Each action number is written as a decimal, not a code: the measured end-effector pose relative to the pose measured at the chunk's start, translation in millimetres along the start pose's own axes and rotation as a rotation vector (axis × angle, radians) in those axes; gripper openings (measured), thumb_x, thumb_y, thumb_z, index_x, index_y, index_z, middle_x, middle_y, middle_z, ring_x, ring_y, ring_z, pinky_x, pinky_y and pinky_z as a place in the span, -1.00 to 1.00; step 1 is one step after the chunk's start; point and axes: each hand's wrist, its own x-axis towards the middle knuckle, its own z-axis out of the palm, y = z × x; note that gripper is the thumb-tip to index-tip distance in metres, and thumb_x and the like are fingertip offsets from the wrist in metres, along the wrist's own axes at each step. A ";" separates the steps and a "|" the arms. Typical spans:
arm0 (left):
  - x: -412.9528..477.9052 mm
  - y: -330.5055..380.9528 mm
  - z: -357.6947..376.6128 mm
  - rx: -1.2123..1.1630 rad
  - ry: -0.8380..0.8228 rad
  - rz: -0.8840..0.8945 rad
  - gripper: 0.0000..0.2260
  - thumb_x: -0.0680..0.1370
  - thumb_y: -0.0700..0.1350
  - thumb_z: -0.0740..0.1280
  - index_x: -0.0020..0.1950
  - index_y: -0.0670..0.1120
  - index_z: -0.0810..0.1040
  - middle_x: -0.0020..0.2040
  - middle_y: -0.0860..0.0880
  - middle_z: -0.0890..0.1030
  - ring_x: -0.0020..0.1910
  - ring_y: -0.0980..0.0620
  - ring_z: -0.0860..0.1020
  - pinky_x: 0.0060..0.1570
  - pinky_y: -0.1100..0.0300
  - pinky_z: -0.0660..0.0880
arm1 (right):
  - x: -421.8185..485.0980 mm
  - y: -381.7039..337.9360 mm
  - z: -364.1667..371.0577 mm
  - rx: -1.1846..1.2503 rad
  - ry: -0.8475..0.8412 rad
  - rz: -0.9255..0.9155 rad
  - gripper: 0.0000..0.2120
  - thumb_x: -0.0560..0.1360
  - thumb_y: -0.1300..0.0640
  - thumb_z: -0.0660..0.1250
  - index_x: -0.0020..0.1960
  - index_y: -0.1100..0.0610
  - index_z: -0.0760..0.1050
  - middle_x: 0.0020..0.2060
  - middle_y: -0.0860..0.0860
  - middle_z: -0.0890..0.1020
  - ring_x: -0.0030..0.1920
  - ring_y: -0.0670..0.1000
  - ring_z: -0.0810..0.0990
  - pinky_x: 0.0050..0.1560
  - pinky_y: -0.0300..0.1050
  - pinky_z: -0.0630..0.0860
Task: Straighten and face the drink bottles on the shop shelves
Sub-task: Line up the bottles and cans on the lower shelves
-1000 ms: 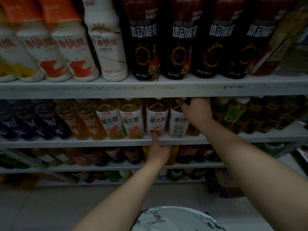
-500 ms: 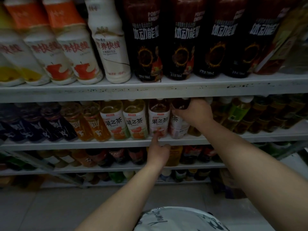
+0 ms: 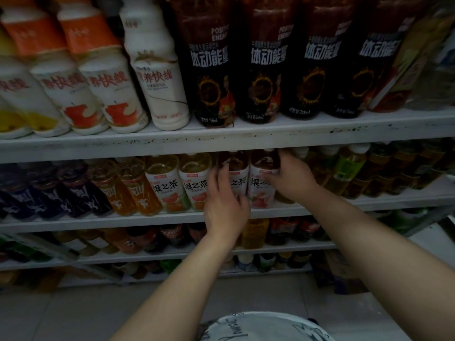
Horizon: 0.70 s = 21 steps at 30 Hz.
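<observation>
Since half a second before, the left hand (image 3: 226,205) had risen from the shelf edge, where one finger had pointed, and closed on the third tea bottle (image 3: 237,166). Nearest the camera, a pale printed garment (image 3: 266,326) was cut off by the lower border, its scrawled marks unreadable. Beyond the forearms the lower shelves (image 3: 147,254) lay in gloom (their bottles little more than coloured smudges).

The left fingers (image 3: 215,183) were curled round the third tea bottle's left side, the thumb on its right, hiding most of the label. The right hand (image 3: 293,180) gripped the fourth tea bottle (image 3: 261,195), thumb across the label, fingers wrapped behind its shoulder. Both bottles stood upright and touching on the middle shelf (image 3: 123,221), just right of two yellow tea bottles (image 3: 162,185) facing forward.

Further left stood orange bottles (image 3: 123,190) and dark purple bottles (image 3: 61,195); to the right, green-labelled bottles (image 3: 349,166) faded into shadow. On the upper shelf (image 3: 221,141) white milk bottles (image 3: 157,82) and black-labelled bottles (image 3: 266,70) stood with their tops cut off.
</observation>
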 end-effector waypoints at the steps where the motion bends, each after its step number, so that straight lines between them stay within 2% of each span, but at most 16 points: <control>1: 6.6 3.0 0.3 0.057 -0.006 0.015 -0.34 0.48 -0.05 0.32 0.50 -0.02 0.08 0.48 -0.12 0.16 0.26 -0.14 0.46 -0.12 0.13 0.54 | -0.5 2.9 2.0 0.002 0.002 0.003 -0.42 0.39 -0.02 0.47 0.32 0.01 0.30 0.20 0.01 0.54 0.20 0.07 0.52 0.07 -0.13 0.39; 3: 21.5 9.1 0.3 0.107 -0.065 0.000 -0.30 0.49 0.00 0.31 0.50 0.03 -0.02 0.47 -0.17 0.15 0.31 -0.23 0.39 -0.02 -0.02 0.53 | -0.6 8.0 2.8 0.030 -0.015 -0.003 -0.40 0.42 -0.02 0.45 0.36 0.00 0.26 0.24 0.01 0.52 0.22 0.07 0.51 0.10 -0.14 0.38; 5: 36.7 14.6 1.1 0.074 -0.123 -0.027 -0.29 0.49 0.07 0.31 0.49 0.01 -0.03 0.41 -0.22 0.24 0.26 -0.26 0.41 0.01 -0.05 0.49 | -1.6 10.3 2.5 0.061 -0.038 -0.015 -0.38 0.45 0.00 0.42 0.41 -0.03 0.20 0.29 -0.01 0.49 0.26 0.05 0.48 0.15 -0.13 0.37; 7: 48.8 20.0 2.3 0.037 -0.140 -0.074 -0.34 0.49 0.15 0.29 0.46 -0.03 0.05 0.33 -0.24 0.34 0.18 -0.26 0.47 -0.03 -0.01 0.48 | -6.9 8.1 2.9 0.087 -0.027 -0.023 -0.34 0.48 0.04 0.38 0.46 -0.08 0.11 0.34 -0.02 0.44 0.28 0.04 0.46 0.20 -0.08 0.40; 9: 57.8 25.0 4.1 0.048 -0.125 -0.148 -0.39 0.50 0.23 0.25 0.38 -0.10 0.19 0.25 -0.23 0.44 0.12 -0.24 0.51 -0.06 0.02 0.48 | -21.2 6.7 8.0 0.114 0.074 -0.046 -0.30 0.51 0.10 0.34 0.51 -0.11 0.04 0.39 -0.02 0.38 0.29 -0.01 0.43 0.21 -0.11 0.42; 10: 61.1 26.8 4.9 0.074 -0.107 -0.165 -0.41 0.50 0.25 0.24 0.33 -0.14 0.26 0.19 -0.21 0.49 0.08 -0.21 0.54 -0.09 0.04 0.48 | -32.2 7.9 12.7 0.126 0.155 -0.061 -0.32 0.52 0.13 0.32 0.52 -0.07 0.06 0.41 -0.02 0.35 0.31 -0.03 0.40 0.21 -0.18 0.39; 12: 65.8 28.0 5.0 0.124 -0.086 -0.161 -0.49 0.51 0.26 0.24 0.19 -0.14 0.41 0.03 -0.15 0.58 -0.04 -0.14 0.58 -0.19 0.11 0.49 | -57.0 15.9 21.7 0.143 0.334 -0.036 -0.47 0.52 0.18 0.28 0.46 0.06 0.24 0.37 0.03 0.39 0.31 -0.05 0.38 0.20 -0.26 0.33; 15: 68.0 29.0 2.5 0.134 -0.077 -0.175 -0.64 0.52 0.22 0.26 -0.04 -0.08 0.45 -0.13 -0.08 0.59 -0.16 -0.11 0.59 -0.28 0.14 0.45 | -77.2 37.5 18.0 0.143 0.505 0.181 -0.67 0.51 0.20 0.28 0.27 0.16 0.45 0.16 0.09 0.50 0.15 0.06 0.49 0.05 -0.19 0.38; 18: 66.3 31.5 -0.2 0.130 -0.067 -0.190 -0.64 0.54 0.22 0.25 -0.06 -0.09 0.43 -0.18 -0.05 0.57 -0.19 -0.11 0.59 -0.29 0.11 0.49 | -62.2 51.9 -4.3 0.206 0.479 0.305 -0.67 0.52 0.08 0.30 0.26 0.14 0.46 0.15 0.06 0.51 0.15 0.04 0.49 0.09 -0.18 0.37; 21: 66.9 31.5 -4.1 0.118 -0.081 -0.190 -0.64 0.55 0.21 0.24 -0.10 -0.10 0.46 -0.24 -0.05 0.56 -0.25 -0.08 0.57 -0.35 0.15 0.44 | -33.3 52.2 -25.6 0.260 0.357 0.227 -0.74 0.50 0.02 0.32 0.15 0.08 0.47 0.03 -0.02 0.55 0.07 0.00 0.52 0.02 -0.17 0.40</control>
